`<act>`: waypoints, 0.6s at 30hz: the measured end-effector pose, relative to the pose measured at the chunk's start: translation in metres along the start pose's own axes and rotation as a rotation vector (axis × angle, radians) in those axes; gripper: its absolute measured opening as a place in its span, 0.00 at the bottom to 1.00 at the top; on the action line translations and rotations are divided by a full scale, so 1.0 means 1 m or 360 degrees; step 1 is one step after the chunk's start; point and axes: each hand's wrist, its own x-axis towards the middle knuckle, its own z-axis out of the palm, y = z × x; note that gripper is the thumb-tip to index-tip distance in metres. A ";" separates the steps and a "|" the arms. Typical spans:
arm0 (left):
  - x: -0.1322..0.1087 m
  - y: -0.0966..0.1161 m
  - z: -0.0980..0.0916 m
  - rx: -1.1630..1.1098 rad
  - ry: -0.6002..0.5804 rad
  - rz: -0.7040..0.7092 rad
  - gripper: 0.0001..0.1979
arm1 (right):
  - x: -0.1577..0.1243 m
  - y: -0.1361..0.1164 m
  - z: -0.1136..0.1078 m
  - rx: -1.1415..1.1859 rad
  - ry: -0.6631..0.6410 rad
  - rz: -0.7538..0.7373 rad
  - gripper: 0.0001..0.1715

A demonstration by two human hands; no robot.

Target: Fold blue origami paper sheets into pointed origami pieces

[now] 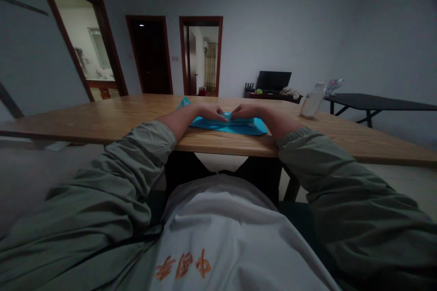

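Observation:
A bright blue sheet (239, 129) lies on the wooden table before me, one corner sticking up at the far left. Whether it is paper or cloth I cannot tell. Along its middle runs a raised, lighter blue fold or roll. My left hand (212, 112) grips this raised part from the left, thumb and forefinger pinched in. From the right, my right hand (248, 111) grips it the same way, with its fingertips close to those of the left. Both hands hide part of the raised portion, so what may be inside it does not show.
The wooden table (136, 116) stretches wide to both sides. A clear plastic bottle (312, 101) stands on it at the right. Beyond are a black folding table (382, 101) and a low cabinet with a dark screen (273, 81). Doorways open in the far wall.

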 end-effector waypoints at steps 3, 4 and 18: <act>0.003 -0.001 0.002 0.0020 0.0017 0.0019 0.35 | 0.004 0.003 0.001 0.0009 0.0023 0.0009 0.26; 0.005 -0.001 0.003 0.0027 0.0023 0.0017 0.34 | 0.004 0.004 0.001 0.0007 0.0035 0.0017 0.26; 0.003 0.002 0.001 0.0127 0.0120 -0.0084 0.27 | -0.004 0.000 -0.002 -0.0070 0.0093 0.0048 0.26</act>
